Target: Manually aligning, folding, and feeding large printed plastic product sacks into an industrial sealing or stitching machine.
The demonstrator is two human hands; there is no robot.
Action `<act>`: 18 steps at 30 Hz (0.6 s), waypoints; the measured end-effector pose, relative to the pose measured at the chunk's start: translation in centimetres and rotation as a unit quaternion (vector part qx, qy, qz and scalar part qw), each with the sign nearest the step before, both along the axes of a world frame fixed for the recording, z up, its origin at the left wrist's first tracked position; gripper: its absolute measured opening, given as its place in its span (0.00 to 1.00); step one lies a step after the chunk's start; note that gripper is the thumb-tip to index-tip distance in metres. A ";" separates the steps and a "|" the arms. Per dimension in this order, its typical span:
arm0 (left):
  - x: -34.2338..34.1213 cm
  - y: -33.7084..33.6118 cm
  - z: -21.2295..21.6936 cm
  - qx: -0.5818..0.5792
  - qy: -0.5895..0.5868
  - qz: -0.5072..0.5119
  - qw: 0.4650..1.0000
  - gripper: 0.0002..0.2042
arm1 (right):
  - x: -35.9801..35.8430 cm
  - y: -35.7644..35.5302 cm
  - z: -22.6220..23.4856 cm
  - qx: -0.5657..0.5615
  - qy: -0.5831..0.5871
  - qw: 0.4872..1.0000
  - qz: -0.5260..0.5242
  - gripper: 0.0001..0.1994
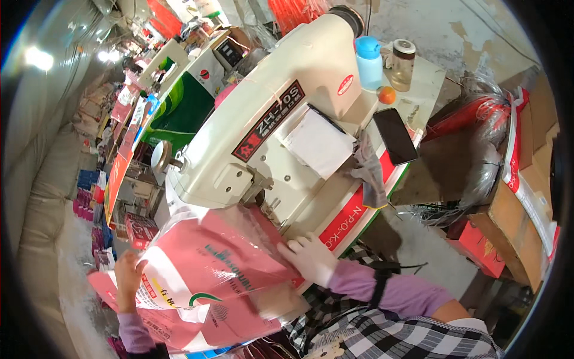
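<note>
A glossy pink and white printed plastic bag (224,272) lies spread in front of me, its upper edge under the head of a large cream sewing machine (209,170). At the bag's left side, my left hand (127,275) is closed on its edge, fingers curled over the plastic. My right hand (311,258), pale as if gloved, grips the bag's right edge beside the machine bed, fingers bent and thumb out of sight. The needle area is partly hidden by the machine head and the bag.
On the machine table are a white paper pad (320,143), a grey glove (372,176), a black phone (394,136), an orange fruit (387,94), a blue bottle (369,64) and a lidded jar (402,67). Cardboard boxes (508,227) stand at right. More bags are stacked far left.
</note>
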State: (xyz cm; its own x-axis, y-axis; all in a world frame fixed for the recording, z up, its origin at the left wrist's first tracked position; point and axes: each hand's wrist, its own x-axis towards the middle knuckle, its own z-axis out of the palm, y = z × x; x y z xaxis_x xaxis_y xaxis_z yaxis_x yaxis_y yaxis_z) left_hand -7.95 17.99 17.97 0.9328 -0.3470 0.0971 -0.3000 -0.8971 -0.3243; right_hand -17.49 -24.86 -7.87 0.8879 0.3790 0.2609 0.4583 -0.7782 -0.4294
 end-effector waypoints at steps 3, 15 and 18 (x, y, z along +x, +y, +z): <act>-4.5 0.2 4.1 -0.049 -0.042 0.044 0.997 0.07 | -2.2 -2.3 2.8 0.082 -0.027 0.992 0.092 0.25; -39.6 -2.5 -4.5 -0.216 -0.041 0.338 0.915 0.19 | -4.5 -2.4 0.8 0.363 0.289 0.876 0.134 0.14; -36.4 -7.4 -6.8 -0.153 0.061 0.228 0.959 0.26 | -1.4 -4.7 0.4 0.338 0.259 0.881 0.204 0.10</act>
State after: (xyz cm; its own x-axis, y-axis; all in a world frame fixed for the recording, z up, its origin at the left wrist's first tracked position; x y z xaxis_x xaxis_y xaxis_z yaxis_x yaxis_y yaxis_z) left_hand -44.38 10.62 11.15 0.9917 0.1283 0.0104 0.1284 -0.9917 -0.0116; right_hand -18.91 -29.60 -7.47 0.7798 0.6081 0.1491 0.2469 -0.0799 -0.9657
